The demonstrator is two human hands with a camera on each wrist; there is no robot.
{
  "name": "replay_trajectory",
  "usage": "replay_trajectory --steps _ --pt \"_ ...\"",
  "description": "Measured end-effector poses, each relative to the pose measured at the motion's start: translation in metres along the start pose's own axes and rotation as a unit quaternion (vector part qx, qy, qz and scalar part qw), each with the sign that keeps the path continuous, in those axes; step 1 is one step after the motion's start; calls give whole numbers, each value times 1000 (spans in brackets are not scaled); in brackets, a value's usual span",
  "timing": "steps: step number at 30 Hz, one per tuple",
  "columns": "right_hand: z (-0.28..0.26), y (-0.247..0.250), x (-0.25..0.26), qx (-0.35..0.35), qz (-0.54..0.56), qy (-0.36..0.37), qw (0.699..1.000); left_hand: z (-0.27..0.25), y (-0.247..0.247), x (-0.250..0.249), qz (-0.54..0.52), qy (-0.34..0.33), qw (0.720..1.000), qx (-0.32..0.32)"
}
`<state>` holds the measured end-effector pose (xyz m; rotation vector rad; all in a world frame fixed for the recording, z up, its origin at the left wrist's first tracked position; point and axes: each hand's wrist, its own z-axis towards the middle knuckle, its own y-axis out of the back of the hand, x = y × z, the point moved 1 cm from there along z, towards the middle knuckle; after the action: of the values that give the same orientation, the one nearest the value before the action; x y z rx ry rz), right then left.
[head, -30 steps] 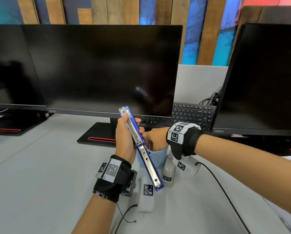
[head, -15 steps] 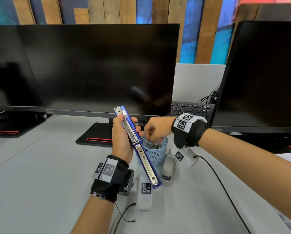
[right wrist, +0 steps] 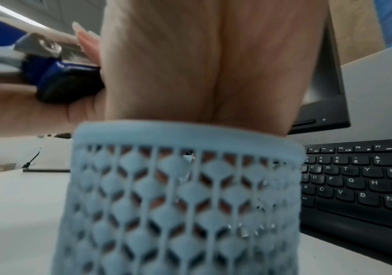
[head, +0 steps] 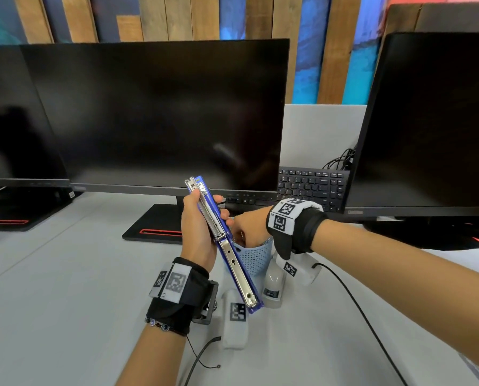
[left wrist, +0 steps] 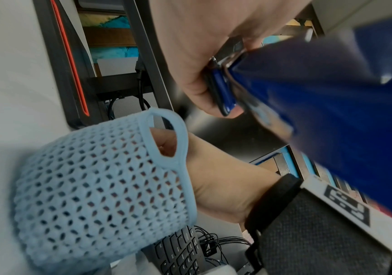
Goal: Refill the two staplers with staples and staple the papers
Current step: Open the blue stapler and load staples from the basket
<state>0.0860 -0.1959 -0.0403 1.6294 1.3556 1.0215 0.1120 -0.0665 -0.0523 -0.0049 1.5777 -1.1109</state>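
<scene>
My left hand grips a blue stapler that is swung fully open, its metal staple channel facing me and its far end tilted up. In the left wrist view the left hand wraps the blue stapler near its hinge. My right hand reaches down into a light blue mesh basket, and its fingers are hidden inside. Through the basket mesh I see skin and small metal glints below the right hand. A grey stapler lies on the table right of the basket.
A black keyboard lies behind the basket. A large dark monitor on a black stand fills the back, and a second monitor stands at the right. A black cable trails over the grey table.
Half a second ago my right hand was lifted just above the basket with curled fingers; now it is down inside again. My left hand keeps the open blue stapler in about the same pose.
</scene>
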Motion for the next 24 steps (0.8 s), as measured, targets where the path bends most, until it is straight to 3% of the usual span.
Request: replay_trajectory --steps 8,18,24 --pt "-6 -1 -7 -18 48 34 998 1 2 1 15 -1 1000 5" --pt "-21 23 -28 -162 157 35 974 1 1 0 25 -23 999 -3" --pt "-29 27 -32 -199 169 19 965 1 -1 0 13 -20 1000 -1"
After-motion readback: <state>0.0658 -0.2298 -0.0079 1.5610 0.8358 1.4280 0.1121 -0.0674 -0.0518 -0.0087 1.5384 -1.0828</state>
